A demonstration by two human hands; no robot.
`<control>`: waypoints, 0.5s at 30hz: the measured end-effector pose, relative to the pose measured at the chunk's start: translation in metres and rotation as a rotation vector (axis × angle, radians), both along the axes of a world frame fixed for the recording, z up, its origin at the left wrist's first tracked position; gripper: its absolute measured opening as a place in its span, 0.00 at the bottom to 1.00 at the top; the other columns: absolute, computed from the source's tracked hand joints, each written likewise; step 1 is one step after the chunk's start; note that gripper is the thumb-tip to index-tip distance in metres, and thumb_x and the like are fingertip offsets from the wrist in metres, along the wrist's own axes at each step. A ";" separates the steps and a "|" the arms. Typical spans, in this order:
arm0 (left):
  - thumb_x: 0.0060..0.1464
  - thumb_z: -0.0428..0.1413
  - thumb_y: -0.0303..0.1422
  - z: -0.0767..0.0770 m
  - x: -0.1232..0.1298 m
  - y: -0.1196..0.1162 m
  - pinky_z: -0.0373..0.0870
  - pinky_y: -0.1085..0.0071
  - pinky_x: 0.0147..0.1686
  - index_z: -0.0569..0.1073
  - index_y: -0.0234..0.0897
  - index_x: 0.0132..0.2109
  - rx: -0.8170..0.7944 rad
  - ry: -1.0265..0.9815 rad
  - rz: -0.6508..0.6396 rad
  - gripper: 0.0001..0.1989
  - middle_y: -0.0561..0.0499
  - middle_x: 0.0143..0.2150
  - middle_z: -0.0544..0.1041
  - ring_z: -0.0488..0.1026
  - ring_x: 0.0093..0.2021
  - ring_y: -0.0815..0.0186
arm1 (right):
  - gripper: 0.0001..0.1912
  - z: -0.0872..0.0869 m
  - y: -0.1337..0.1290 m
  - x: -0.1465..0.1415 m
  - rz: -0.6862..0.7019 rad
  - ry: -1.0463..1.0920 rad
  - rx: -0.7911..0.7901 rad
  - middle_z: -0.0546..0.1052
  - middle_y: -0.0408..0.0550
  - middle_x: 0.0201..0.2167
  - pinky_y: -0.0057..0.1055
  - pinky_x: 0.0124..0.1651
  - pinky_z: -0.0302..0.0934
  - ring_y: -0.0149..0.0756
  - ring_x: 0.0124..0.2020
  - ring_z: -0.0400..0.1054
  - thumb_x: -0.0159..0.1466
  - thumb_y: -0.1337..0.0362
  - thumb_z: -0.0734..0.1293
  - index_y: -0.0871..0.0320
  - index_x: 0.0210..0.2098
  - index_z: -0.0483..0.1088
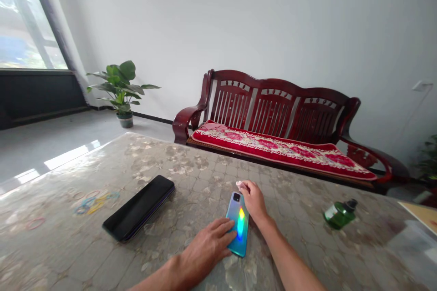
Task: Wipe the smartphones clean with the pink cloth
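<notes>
A blue phone (241, 223) lies back side up on the patterned table (191, 200), with its dark camera block at the far end and a rainbow glare down its back. My left hand (211, 242) rests flat with its fingers over the phone's left edge. At the phone's far right corner, my right hand (251, 198) pinches a small pinkish-white wad (239, 184). Most of that wad is hidden by the fingers, so I cannot tell what it is made of.
Left of the hands lie stacked black phones (141, 207) and loose rubber bands (94, 202). A green bottle (339, 213) stands tilted in view at the right. Beyond the table are a wooden bench (269, 109) and a potted plant (124, 118).
</notes>
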State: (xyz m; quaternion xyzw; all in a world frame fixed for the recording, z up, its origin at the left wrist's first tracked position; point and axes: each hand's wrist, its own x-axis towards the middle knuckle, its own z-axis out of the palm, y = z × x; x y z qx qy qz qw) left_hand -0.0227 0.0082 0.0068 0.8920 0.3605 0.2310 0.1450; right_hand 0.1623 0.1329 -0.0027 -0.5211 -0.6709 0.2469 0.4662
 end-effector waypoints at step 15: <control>0.65 0.53 0.35 0.004 0.004 -0.003 0.67 0.63 0.57 0.74 0.39 0.44 0.059 -0.059 -0.009 0.07 0.47 0.49 0.76 0.70 0.56 0.58 | 0.12 0.018 -0.043 0.012 0.108 -0.683 0.173 0.72 0.47 0.34 0.32 0.43 0.59 0.39 0.40 0.67 0.65 0.73 0.58 0.53 0.33 0.70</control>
